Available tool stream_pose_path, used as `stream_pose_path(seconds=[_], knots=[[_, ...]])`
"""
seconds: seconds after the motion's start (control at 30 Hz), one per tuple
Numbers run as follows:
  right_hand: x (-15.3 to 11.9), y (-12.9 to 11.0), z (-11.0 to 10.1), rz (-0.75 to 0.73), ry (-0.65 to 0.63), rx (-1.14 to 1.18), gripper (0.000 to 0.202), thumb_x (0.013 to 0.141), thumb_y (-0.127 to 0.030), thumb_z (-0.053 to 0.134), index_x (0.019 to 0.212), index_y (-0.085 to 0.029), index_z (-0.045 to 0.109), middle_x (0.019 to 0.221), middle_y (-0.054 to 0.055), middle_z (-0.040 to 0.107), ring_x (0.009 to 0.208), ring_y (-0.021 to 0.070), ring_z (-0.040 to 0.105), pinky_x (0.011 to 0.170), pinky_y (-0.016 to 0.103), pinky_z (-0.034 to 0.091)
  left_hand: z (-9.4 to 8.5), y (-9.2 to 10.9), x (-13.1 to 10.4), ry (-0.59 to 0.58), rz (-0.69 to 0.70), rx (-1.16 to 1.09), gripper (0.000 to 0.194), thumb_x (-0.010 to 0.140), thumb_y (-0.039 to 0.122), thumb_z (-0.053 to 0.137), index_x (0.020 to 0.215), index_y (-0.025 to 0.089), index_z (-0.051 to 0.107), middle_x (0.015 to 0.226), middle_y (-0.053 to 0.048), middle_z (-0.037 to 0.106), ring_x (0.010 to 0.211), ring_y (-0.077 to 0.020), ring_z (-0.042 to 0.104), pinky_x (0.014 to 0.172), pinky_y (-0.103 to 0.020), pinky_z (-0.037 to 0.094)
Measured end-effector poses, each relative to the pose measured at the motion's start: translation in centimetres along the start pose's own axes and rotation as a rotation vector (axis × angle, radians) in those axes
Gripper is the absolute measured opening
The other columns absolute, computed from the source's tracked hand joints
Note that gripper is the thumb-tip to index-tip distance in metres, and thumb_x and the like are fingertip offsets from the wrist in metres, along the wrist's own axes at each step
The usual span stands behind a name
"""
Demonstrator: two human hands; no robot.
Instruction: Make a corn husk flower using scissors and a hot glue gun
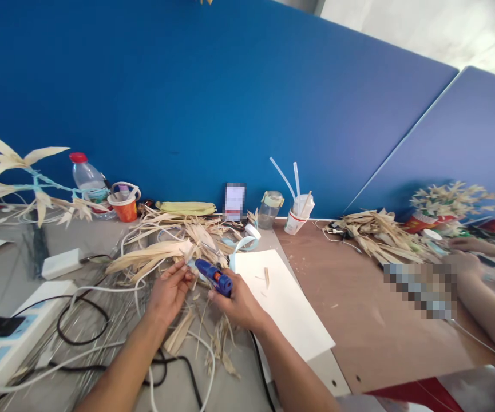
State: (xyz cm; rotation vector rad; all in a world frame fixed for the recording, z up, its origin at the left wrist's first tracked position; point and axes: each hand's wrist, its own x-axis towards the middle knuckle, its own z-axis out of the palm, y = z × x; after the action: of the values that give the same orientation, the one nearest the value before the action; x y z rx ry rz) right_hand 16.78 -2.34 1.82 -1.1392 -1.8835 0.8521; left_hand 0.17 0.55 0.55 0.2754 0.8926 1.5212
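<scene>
My right hand (241, 302) is wrapped round a blue hot glue gun (213, 276), whose front end points up and left toward my other hand. The fingers of my left hand (170, 290) are pinched together close to the gun's tip. What they hold is small and partly hidden, so I cannot make it out. Just beyond both hands lies a pile of dry corn husks (155, 256). Loose husk scraps (181, 332) are strewn on the table below the fingers. A white sheet of paper (288, 309) lies to the right of the glue gun.
A white power strip (24, 326), tangled cables (101, 289) and thin wires cover the left side. Along the blue partition (213, 91) stand a bottle (87, 177), an orange cup (126, 207), a phone (234, 203) and a jar (269, 210). Another person's arms (483, 292) reach in at right.
</scene>
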Motion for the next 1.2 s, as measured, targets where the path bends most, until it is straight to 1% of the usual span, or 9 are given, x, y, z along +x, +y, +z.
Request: stream_pose_path(seconds=[0.23,0.33,0.47,0.6,0.8,0.97,1.03,1.13,1.2], knots=[[-0.6,-0.1,-2.0,0.02,0.16,0.005,0.019,0.078,-0.03,0.063,0.09,-0.018,0.055,0.097,0.006,0.053,0.088,0.0195,0.053,0.077,0.031,0.043,-0.5,-0.1,0.4,-0.034,-0.006,-0.044,0.021,0.072,-0.009,0.055,0.072,0.009,0.067,0.06,-0.004,0.06,0.05,-0.0076,0.054,0.052,-0.018,0.051],[-1.3,0.5,-4.4,0.054,0.239,-0.188,0.015,0.079,-0.031,0.062,0.084,-0.018,0.055,0.103,0.008,0.052,0.09,0.0204,0.054,0.08,0.032,0.044,-0.7,-0.1,0.6,-0.029,-0.003,-0.064,0.022,0.07,-0.01,0.055,0.071,0.01,0.066,0.061,-0.003,0.06,0.05,-0.0078,0.054,0.052,-0.018,0.051],[-2.5,3.2,-7.9,0.261,0.316,-0.586,0.021,0.079,-0.035,0.062,0.088,-0.016,0.057,0.11,0.012,0.051,0.085,0.022,0.057,0.074,0.034,0.044,-1.0,-0.2,0.8,-0.073,0.0,-0.092,0.021,0.068,-0.008,0.058,0.071,0.011,0.066,0.06,-0.003,0.06,0.051,-0.0086,0.055,0.052,-0.019,0.05],[-3.3,6.4,-9.5,0.434,0.271,-0.807,0.026,0.081,-0.034,0.059,0.096,-0.012,0.059,0.115,0.015,0.048,0.085,0.0222,0.06,0.069,0.031,0.043,-1.1,-0.5,1.0,-0.096,-0.002,-0.104,0.02,0.065,-0.007,0.061,0.07,0.012,0.065,0.058,-0.002,0.059,0.05,-0.0086,0.054,0.052,-0.019,0.049],[-3.8,7.2,-9.0,0.526,0.116,-0.837,0.031,0.078,-0.03,0.062,0.102,-0.011,0.062,0.12,0.018,0.049,0.095,0.0259,0.06,0.081,0.036,0.043,-1.1,-0.5,0.9,-0.12,-0.003,-0.09,0.018,0.062,-0.004,0.065,0.069,0.013,0.066,0.055,-0.001,0.058,0.049,-0.0083,0.052,0.053,-0.021,0.049],[-3.0,4.2,-8.4,0.29,0.33,-0.66,0.033,0.083,-0.025,0.053,0.112,-0.014,0.061,0.124,0.018,0.055,0.11,0.0292,0.055,0.092,0.045,0.04,-0.8,-0.4,0.6,-0.153,-0.024,-0.074,0.016,0.062,-0.002,0.066,0.068,0.013,0.066,0.053,0.0,0.057,0.049,-0.0084,0.052,0.052,-0.02,0.049],[-1.8,2.8,-6.6,0.135,0.367,-0.398,0.028,0.085,-0.025,0.048,0.106,-0.015,0.065,0.114,0.015,0.062,0.109,0.0261,0.056,0.096,0.043,0.041,-0.7,-0.5,0.4,-0.168,-0.031,-0.065,0.016,0.062,-0.001,0.067,0.067,0.014,0.066,0.052,0.0,0.057,0.049,-0.0088,0.053,0.053,-0.021,0.049],[0.7,1.2,-2.2,0.034,0.246,-0.018,0.029,0.085,-0.028,0.052,0.107,-0.017,0.066,0.115,0.013,0.065,0.112,0.0257,0.057,0.1,0.042,0.041,-0.7,-0.4,0.3,-0.184,-0.033,-0.027,0.016,0.06,0.001,0.07,0.068,0.014,0.067,0.052,0.0,0.058,0.049,-0.0092,0.054,0.053,-0.021,0.049],[2.4,0.6,0.6,0.009,0.2,0.036,0.027,0.081,-0.023,0.056,0.105,-0.018,0.067,0.108,0.011,0.068,0.105,0.0243,0.061,0.095,0.039,0.047,-0.8,-0.4,0.3,-0.185,-0.029,0.002,0.017,0.058,0.002,0.072,0.069,0.014,0.067,0.054,0.0,0.059,0.049,-0.009,0.054,0.051,-0.019,0.048]])
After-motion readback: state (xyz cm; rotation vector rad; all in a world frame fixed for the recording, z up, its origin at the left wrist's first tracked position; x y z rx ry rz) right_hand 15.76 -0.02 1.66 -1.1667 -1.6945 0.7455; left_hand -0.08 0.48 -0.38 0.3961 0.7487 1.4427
